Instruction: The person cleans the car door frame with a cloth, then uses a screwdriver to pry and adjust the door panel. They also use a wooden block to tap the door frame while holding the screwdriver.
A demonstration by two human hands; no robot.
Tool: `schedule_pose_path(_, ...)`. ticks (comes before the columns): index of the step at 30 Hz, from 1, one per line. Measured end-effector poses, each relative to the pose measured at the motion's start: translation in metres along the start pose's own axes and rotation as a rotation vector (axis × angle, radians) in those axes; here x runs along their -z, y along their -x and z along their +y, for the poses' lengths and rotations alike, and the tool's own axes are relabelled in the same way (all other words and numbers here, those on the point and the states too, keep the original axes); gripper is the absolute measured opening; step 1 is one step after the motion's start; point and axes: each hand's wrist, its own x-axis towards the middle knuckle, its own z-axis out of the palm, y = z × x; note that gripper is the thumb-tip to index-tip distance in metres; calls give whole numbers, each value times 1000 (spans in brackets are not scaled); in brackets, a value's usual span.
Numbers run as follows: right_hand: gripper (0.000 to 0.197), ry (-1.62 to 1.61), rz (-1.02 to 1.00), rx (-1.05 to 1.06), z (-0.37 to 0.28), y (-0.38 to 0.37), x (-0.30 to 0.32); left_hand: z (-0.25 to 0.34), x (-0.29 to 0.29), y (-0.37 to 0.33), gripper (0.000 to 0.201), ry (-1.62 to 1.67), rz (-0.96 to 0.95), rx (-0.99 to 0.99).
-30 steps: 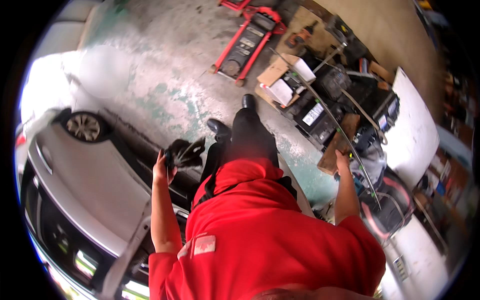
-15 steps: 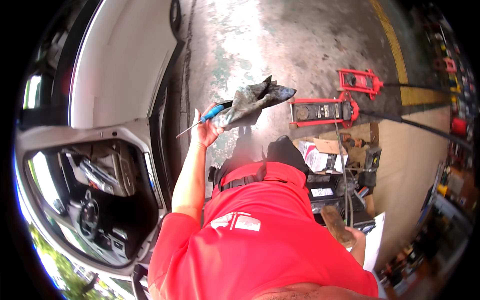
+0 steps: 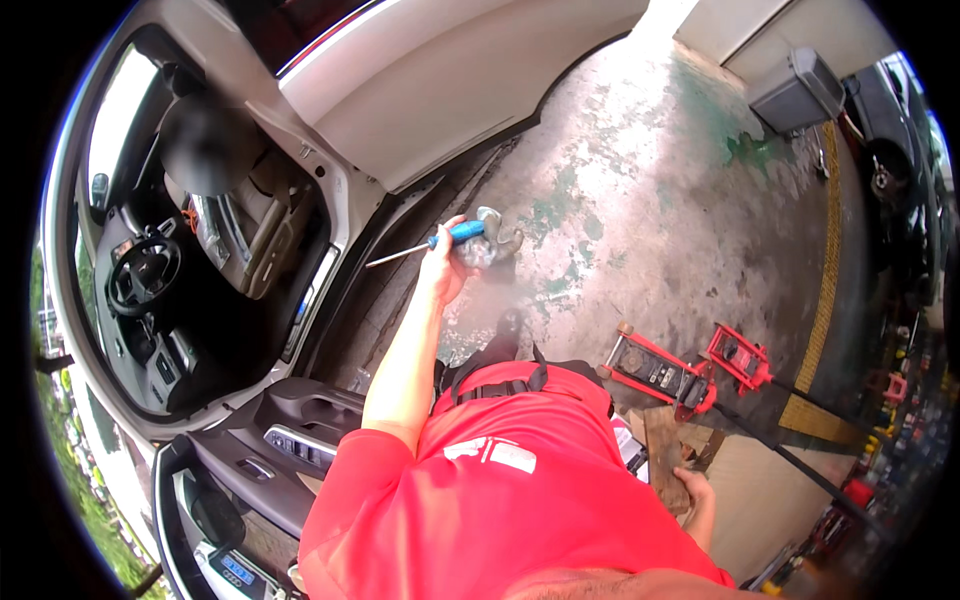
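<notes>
My left hand (image 3: 445,272) reaches out in front of me, closed around a screwdriver with a blue handle (image 3: 466,231). The thin shank points left, toward the car. Bunched in the same hand is a dirty grey rag (image 3: 484,252), with its loose end hanging off to the right. At my right side, my right hand (image 3: 698,492) grips a brown wooden block (image 3: 662,450) by its edge. Part of that hand's grip is hidden behind the block.
A light-coloured car (image 3: 350,215) stands at the left with its doors open; the steering wheel (image 3: 145,275) shows inside. Two red floor jacks (image 3: 655,370) with long dark handles lie on the worn floor at the right. A grey bin (image 3: 798,92) stands far off, near another car.
My view has turned left, showing more of the open car and its door. The rag, spread out before, is now bunched up. Both hands keep hold of their things.
</notes>
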Motion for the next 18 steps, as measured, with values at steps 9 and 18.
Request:
schedule_pose_path(9, 43, -199, -245, 639, -199, -47, -129, 137, 83, -15, 59, 36, 310, -457)
schedule_pose_path(18, 42, 12, -438, 686, -338, 11, -280, 281, 162, -91, 45, 186, 166, -674)
